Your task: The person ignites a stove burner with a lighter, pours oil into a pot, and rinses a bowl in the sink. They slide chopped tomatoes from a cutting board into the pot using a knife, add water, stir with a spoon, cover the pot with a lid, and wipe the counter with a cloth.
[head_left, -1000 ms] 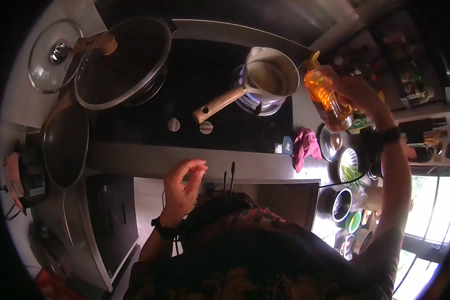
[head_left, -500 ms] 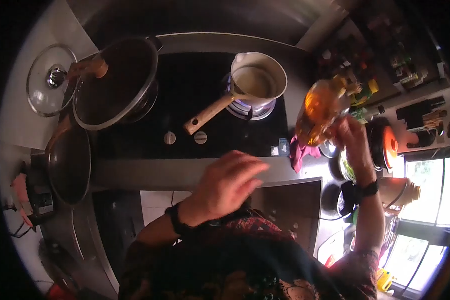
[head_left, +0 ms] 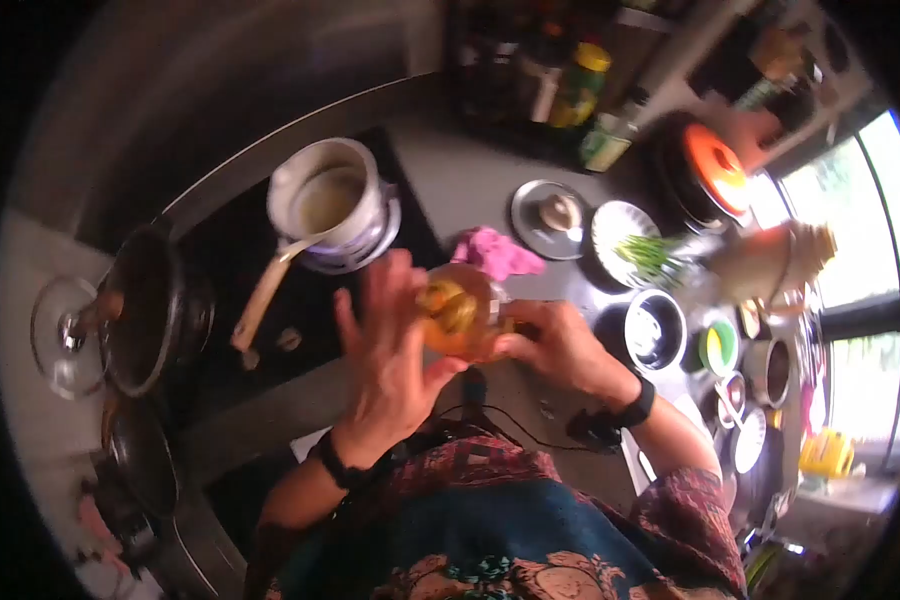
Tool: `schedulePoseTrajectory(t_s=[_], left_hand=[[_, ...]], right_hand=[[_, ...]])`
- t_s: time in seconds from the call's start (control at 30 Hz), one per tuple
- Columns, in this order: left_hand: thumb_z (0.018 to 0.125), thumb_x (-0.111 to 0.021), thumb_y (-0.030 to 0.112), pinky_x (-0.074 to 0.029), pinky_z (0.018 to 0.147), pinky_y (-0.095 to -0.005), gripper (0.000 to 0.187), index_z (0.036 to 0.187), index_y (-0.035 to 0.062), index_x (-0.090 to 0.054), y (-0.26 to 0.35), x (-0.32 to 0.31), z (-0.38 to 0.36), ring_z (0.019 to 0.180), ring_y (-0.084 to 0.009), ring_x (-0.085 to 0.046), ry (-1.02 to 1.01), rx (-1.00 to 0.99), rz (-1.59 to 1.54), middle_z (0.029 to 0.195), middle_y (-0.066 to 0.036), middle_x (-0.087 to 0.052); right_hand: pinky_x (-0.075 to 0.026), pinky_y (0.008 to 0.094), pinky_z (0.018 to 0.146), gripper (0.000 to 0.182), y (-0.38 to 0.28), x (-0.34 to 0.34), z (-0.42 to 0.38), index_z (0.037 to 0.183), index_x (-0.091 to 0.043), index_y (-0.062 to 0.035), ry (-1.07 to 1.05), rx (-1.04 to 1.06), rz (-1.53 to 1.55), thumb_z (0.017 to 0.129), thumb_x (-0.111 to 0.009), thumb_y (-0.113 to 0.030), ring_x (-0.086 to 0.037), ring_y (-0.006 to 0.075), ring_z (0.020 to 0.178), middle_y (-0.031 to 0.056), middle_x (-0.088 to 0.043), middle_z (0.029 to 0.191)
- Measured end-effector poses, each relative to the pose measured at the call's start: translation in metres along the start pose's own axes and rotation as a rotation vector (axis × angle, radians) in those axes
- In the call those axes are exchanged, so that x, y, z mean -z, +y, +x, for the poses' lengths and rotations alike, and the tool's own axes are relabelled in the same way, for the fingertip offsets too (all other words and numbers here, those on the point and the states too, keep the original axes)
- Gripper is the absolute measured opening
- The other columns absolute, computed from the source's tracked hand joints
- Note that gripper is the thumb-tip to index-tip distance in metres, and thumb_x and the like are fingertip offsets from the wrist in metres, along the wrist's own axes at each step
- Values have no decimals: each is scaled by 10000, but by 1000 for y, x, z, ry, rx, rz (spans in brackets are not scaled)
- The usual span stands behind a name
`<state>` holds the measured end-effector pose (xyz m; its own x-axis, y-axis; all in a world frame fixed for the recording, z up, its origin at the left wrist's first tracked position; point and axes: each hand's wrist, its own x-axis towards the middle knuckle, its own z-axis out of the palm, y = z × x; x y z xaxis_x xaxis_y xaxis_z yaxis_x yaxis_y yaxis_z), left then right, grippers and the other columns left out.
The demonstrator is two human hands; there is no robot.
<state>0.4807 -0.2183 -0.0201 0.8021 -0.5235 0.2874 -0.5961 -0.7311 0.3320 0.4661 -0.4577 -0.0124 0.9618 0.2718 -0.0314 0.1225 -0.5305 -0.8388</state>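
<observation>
A clear bottle of amber liquid [head_left: 457, 312] is in front of me, just off the hob's front right corner. My right hand [head_left: 568, 352] grips it at its narrow right end, with the thumb and fingers closed. On the other side my left hand [head_left: 382, 345] has its fingers stretched out and apart, right up against the bottle's left side. Up and to the left, a pale saucepan [head_left: 325, 190] with a wooden handle stands on a burner and holds some cloudy liquid.
A pink cloth [head_left: 495, 254] lies beyond the bottle. Further right are a metal lid [head_left: 532, 232], a white plate with chopped greens [head_left: 615, 228], bowls and an orange-lidded pot [head_left: 715, 168]. A large dark wok [head_left: 135, 320] sits on the left.
My right hand has brought the bottle from the far right to in front of me. My left hand has spread its fingers and met the bottle. The view has turned right.
</observation>
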Motion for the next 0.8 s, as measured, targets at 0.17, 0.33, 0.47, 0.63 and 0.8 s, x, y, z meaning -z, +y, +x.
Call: schedulePoseTrajectory(t_s=[0.17, 0.33, 0.47, 0.63, 0.8], left_hand=[[951, -357, 642, -83, 1113, -663, 866, 1509, -4, -209, 37, 9, 31, 1448, -456, -176, 368, -212, 76, 1535, -235, -291], [953, -324, 647, -74, 1110, -662, 849, 1509, 11, -234, 46, -3, 70, 1452, -464, -152, 70, -107, 50, 1515, -167, -377], [949, -349, 641, -110, 1120, -636, 868, 1518, 3, -201, 52, -25, 84, 1448, -478, -140, 59, -74, -169, 1545, -196, -300], [953, -419, 593, -144, 1122, -625, 863, 1524, -6, -174, 37, -36, 76, 1445, -463, -176, 189, 27, -241, 1559, -197, -265], [894, -646, 209, -184, 1122, -609, 584, 1408, 25, -440, -18, -26, 29, 1414, -422, -298, 334, 188, -58, 1443, -157, -463]], right_hand=[[-512, 419, 658, 438, 5, 35, 1, 1108, -676, -62, 45, 43, -89, 812, -736, -379, -654, 367, 744, 172, -665, 788], [-523, 415, 671, 411, 28, 58, -9, 1100, -682, -82, 119, 85, -113, 800, -748, -355, -671, 352, 769, 158, -693, 819], [-516, 369, 668, 368, 49, 89, -19, 1076, -687, -71, 69, -78, -46, 831, -746, -339, -680, 316, 727, 159, -677, 786], [-425, 245, 516, 288, 87, 150, -13, 911, -672, -6, 404, -206, 271, 943, -658, -292, -536, 71, 614, -32, -596, 711], [-366, 214, 537, 350, 181, 214, 31, 856, -612, -83, 772, -175, 85, 989, -551, -400, -473, 55, 611, -56, -521, 710]])
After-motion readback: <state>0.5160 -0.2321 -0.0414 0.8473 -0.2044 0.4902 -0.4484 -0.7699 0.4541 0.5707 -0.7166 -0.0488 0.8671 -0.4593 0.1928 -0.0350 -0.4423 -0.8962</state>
